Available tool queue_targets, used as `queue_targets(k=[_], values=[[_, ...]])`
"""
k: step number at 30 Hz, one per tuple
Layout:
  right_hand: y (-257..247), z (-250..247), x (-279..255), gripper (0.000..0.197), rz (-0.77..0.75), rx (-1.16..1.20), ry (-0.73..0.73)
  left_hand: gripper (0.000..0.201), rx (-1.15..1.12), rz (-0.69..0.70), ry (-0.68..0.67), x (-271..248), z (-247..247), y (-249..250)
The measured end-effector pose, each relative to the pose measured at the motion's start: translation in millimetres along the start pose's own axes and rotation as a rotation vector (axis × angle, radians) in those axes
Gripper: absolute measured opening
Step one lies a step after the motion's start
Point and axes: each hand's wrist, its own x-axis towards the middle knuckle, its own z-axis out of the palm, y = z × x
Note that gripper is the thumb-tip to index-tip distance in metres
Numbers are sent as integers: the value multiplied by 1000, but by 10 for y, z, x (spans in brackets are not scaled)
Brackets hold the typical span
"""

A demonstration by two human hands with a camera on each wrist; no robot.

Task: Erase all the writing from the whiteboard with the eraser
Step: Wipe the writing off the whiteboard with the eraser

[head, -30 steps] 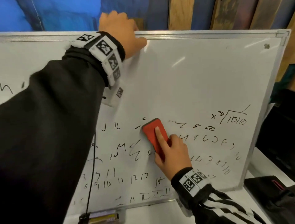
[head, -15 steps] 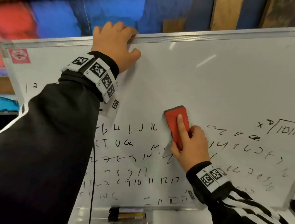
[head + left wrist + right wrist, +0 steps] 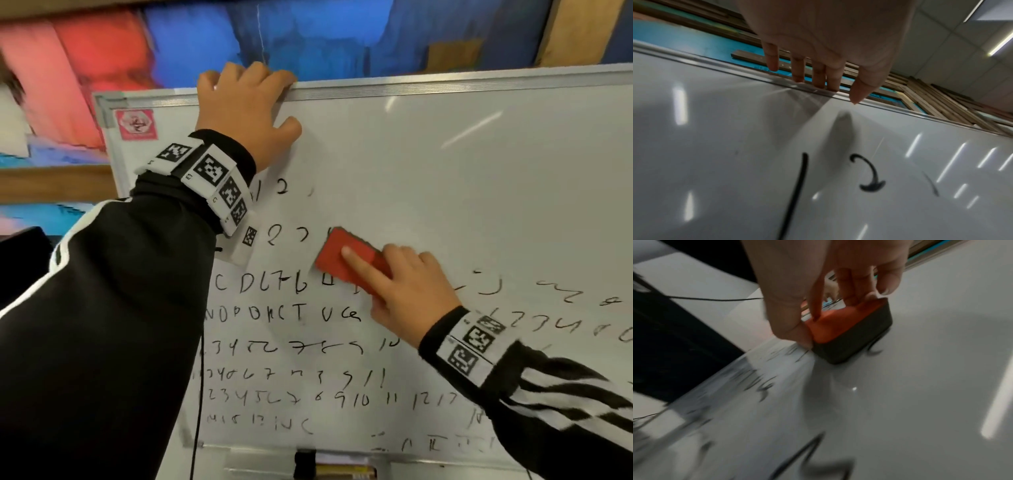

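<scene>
The whiteboard (image 3: 428, 178) stands upright, its lower left full of black handwritten letters and numbers (image 3: 274, 342); its upper right is wiped white. My right hand (image 3: 407, 291) grips the red eraser (image 3: 342, 257) by its sides, forefinger laid along its back, and presses its dark felt face (image 3: 849, 347) on the board just above the row of letters. My left hand (image 3: 246, 106) holds the board's top edge (image 3: 818, 92), fingers hooked over the metal frame and thumb on the front face. Black marks "1 2" (image 3: 869, 175) lie just below that hand.
A pink sticker (image 3: 136, 124) sits in the board's top left corner. A marker (image 3: 329, 467) lies on the tray under the bottom edge. A thin black cable (image 3: 198, 394) hangs from my left sleeve. Coloured panels and wooden planks (image 3: 565, 31) stand behind the board.
My right hand has swept the eraser leftward and up across the board, clearing part of the upper rows. My view has turned left. The left hand stays on the top edge.
</scene>
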Motion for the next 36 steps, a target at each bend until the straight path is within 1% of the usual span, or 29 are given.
queue_targets(k=[1, 2, 5, 6, 7, 9, 10, 11, 14, 15, 16, 19, 20, 21, 22, 25, 27, 28, 29, 32, 33, 34, 36], values=[[17, 1, 8, 79, -46, -28, -7, 51, -8, 12, -1, -8, 12, -15], [67, -17, 46, 81, -35, -48, -1, 53, -18, 22, -2, -15, 29, -23], [156, -91, 165, 84, 190, -18, 55, 60, -67, 38, -1, -38, 97, -24], [94, -76, 164, 84, 205, -10, 57, 61, -88, 43, 1, -45, 118, -32], [2, -22, 122, 85, 162, -13, 38, 62, -107, 51, 5, -50, 136, -36], [-192, 89, -15, 87, 12, -21, -44, 61, -129, 62, 18, -54, 151, -43], [-215, 97, -43, 87, -29, -26, -63, 60, -132, 65, 25, -56, 151, -45], [-174, 58, 0, 86, -18, -26, -54, 60, -135, 69, 31, -54, 155, -58], [26, -107, 233, 80, 219, -1, 81, 61, -133, 86, 52, -71, 175, -84], [31, -113, 262, 80, 257, -1, 95, 61, -134, 91, 60, -75, 176, -92], [-18, -76, 250, 82, 234, -6, 85, 61, -139, 95, 63, -76, 171, -96], [-284, 155, 24, 88, 13, -38, -45, 60, -170, 108, 52, -63, 156, -124], [-312, 170, -14, 88, -15, -47, -79, 58, -177, 121, 51, -50, 149, -133], [-292, 148, 17, 87, 2, -44, -78, 57, -179, 135, 54, -32, 145, -154], [-262, 109, 93, 85, 52, -33, -39, 55, -180, 144, 57, -14, 141, -176], [-189, -44, 433, 75, 245, -4, 118, 51, -217, 113, 69, 31, 132, -269], [-206, -70, 601, 74, 317, 8, 149, 47, -230, 100, 74, 41, 143, -348], [-262, -51, 649, 75, 319, 17, 152, 47, -231, 101, 76, 42, 149, -394], [-342, -20, 668, 76, 289, 28, 139, 46, -231, 99, 81, 39, 155, -440], [-584, 135, 606, 79, 119, 9, 30, 37, -238, 58, 108, 17, 183, -588], [-590, 143, 586, 79, 104, 1, 19, 36, -241, 52, 113, 5, 193, -623], [-556, 130, 611, 78, 129, 12, 41, 36, -237, 57, 117, -7, 196, -679], [-441, 59, 721, 76, 298, 80, 117, 38, -234, 81, 121, -27, 209, -799]])
